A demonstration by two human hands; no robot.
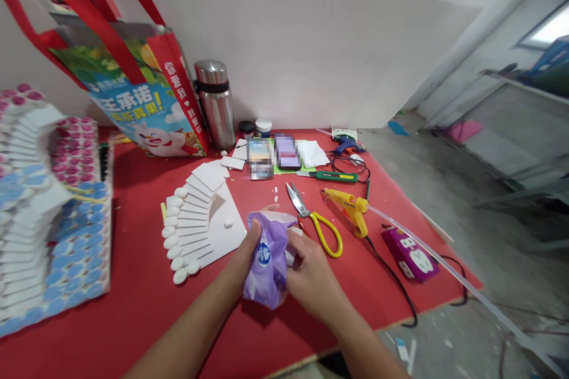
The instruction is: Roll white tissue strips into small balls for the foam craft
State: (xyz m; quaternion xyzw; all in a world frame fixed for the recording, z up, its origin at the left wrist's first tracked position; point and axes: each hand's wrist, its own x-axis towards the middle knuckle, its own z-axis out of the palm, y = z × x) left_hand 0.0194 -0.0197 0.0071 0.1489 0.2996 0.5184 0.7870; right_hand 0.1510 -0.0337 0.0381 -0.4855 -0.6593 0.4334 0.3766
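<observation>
Both my hands hold a crumpled purple plastic packet [268, 260] with a blue round label, just above the red table [133, 296]. My left hand [247, 253] grips its left side with the thumb on top. My right hand [309, 278] pinches its right side, fingers closed on the plastic. Directly behind the packet lies a fan of white foam strips with oval tips [195, 222]. Yellow-handled scissors [316, 220] lie just right of the packet.
A yellow glue gun [351, 208] with a black cord, a purple box [409, 253] and a clear stick lie at the right. A steel flask [216, 103], a red printed bag [133, 83] and small jars stand at the back. Foam work with pink and blue dots [48, 213] fills the left.
</observation>
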